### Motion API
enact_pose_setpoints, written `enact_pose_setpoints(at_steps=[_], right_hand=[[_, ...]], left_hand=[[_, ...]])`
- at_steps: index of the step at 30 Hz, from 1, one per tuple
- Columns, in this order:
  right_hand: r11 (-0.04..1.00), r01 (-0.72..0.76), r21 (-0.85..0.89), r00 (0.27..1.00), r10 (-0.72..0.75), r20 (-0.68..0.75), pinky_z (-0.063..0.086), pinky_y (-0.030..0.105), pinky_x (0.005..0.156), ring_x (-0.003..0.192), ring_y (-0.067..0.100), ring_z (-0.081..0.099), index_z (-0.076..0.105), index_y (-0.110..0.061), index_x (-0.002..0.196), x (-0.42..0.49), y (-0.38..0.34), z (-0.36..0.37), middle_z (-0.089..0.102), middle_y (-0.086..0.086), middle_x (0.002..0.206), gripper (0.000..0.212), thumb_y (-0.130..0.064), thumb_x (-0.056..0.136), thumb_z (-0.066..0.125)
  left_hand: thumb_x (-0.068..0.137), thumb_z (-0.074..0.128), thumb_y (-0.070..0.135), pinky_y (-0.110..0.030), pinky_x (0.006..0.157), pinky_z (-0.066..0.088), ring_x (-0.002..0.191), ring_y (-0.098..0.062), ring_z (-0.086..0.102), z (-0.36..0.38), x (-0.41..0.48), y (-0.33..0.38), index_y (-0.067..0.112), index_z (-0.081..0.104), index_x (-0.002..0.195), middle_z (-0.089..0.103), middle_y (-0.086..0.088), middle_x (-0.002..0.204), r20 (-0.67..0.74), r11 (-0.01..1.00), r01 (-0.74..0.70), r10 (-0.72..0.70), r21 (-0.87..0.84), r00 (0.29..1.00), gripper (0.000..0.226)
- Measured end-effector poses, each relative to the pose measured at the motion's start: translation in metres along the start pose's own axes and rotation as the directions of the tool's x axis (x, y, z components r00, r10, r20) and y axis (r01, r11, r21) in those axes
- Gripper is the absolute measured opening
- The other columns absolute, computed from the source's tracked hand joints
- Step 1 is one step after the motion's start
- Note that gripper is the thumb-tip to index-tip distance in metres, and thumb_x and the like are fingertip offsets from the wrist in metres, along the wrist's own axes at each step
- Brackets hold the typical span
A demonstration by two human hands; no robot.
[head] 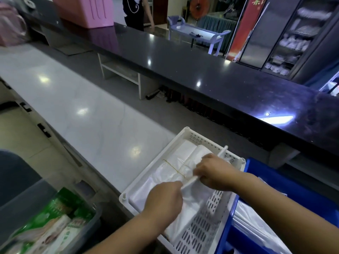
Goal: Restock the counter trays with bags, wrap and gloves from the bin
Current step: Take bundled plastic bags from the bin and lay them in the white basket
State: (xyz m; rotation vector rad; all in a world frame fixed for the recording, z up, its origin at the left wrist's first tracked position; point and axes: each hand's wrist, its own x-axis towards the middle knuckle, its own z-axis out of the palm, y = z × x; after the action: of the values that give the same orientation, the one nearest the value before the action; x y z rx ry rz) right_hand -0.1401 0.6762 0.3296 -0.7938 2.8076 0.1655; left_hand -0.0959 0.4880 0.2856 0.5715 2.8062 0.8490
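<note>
Red banner (244, 28), beyond the black counter's (183, 70) right end: yellow Chinese characters at its top, cut by the frame edge; the first looks like 茶. Green packs (55, 222), in the bin (98, 213) left of the counter: print too blurred to read.

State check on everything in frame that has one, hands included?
white tray: on the counter, holds the bag bundle.
bag bundle: lying flat, rubber-banded.
white rod: tilted over the tray, held.
right hand: grips the rod.
left hand: pinches its lower end.
blue tray: holds clear plastic.
grey bin: open, green packs inside.
</note>
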Motion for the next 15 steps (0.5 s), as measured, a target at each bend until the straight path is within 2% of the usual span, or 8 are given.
enact_pose_setpoints(at_steps=[2, 4, 7, 10, 13, 15], right_hand=[[0.999, -0.006, -0.039, 0.994, 0.001, -0.109, 0.035, 0.036, 0.1, 0.074, 0.024, 0.056, 0.064, -0.018, 0.073, 0.024, -0.003, -0.01, 0.066, 0.003, 0.07, 0.016, -0.017, 0.076, 0.049], [0.997, -0.031, -0.066, 0.99, 0.022, -0.137, 0.034, 0.039, 0.1, 0.078, 0.024, 0.054, 0.066, -0.017, 0.072, 0.047, -0.008, -0.014, 0.066, 0.003, 0.071, 0.017, -0.02, 0.074, 0.049], [0.993, -0.059, -0.1, 0.992, 0.048, -0.114, 0.031, 0.043, 0.102, 0.093, 0.026, 0.05, 0.067, -0.018, 0.092, 0.071, -0.018, -0.003, 0.065, 0.003, 0.089, 0.025, -0.025, 0.08, 0.046], [0.994, -0.107, -0.009, 0.982, 0.104, -0.154, 0.024, 0.046, 0.109, 0.114, 0.025, 0.045, 0.055, -0.023, 0.121, 0.076, -0.015, 0.014, 0.059, 0.0, 0.116, 0.042, -0.033, 0.081, 0.051], [0.994, -0.101, 0.039, 0.988, 0.104, -0.113, 0.022, 0.043, 0.109, 0.115, 0.025, 0.048, 0.055, -0.026, 0.121, 0.066, -0.005, 0.027, 0.06, 0.001, 0.116, 0.038, -0.036, 0.085, 0.049], [0.992, -0.104, 0.071, 0.987, 0.112, -0.118, 0.023, 0.039, 0.107, 0.112, 0.025, 0.049, 0.057, -0.026, 0.12, 0.055, 0.002, 0.037, 0.059, 0.002, 0.114, 0.036, -0.037, 0.087, 0.049]], left_hand=[[0.084, 0.04, 0.016, -0.03, 0.057, 0.038, 0.07, -0.023, 0.057, -0.015, 0.008, -0.011, 0.023, 0.044, 0.07, 0.065, -0.004, 0.077, -0.068, 0.998, 0.056, -0.059, -0.038, 0.996, 0.017], [0.083, 0.043, 0.014, -0.031, 0.057, 0.041, 0.069, -0.022, 0.056, -0.025, 0.015, -0.023, 0.022, 0.051, 0.075, 0.062, -0.001, 0.074, -0.098, 0.988, 0.112, -0.123, -0.106, 0.988, 0.013], [0.087, 0.044, 0.015, -0.027, 0.059, 0.038, 0.072, -0.021, 0.055, -0.026, 0.018, -0.038, 0.025, 0.048, 0.084, 0.06, 0.002, 0.078, -0.068, 0.98, 0.18, -0.185, -0.079, 0.98, 0.011], [0.089, 0.038, 0.014, -0.032, 0.069, 0.046, 0.085, -0.026, 0.059, -0.018, 0.017, -0.043, 0.019, 0.048, 0.097, 0.064, -0.006, 0.096, 0.02, 0.969, 0.249, -0.249, 0.003, 0.968, 0.014], [0.09, 0.035, 0.014, -0.038, 0.08, 0.05, 0.092, -0.024, 0.058, -0.007, 0.017, -0.037, 0.02, 0.049, 0.106, 0.062, -0.006, 0.102, 0.093, 0.961, 0.275, -0.277, 0.029, 0.956, 0.022], [0.091, 0.036, 0.012, -0.035, 0.079, 0.048, 0.094, -0.027, 0.059, 0.002, 0.017, -0.029, 0.017, 0.048, 0.111, 0.062, -0.009, 0.104, 0.122, 0.964, 0.262, -0.266, 0.043, 0.956, 0.024]])
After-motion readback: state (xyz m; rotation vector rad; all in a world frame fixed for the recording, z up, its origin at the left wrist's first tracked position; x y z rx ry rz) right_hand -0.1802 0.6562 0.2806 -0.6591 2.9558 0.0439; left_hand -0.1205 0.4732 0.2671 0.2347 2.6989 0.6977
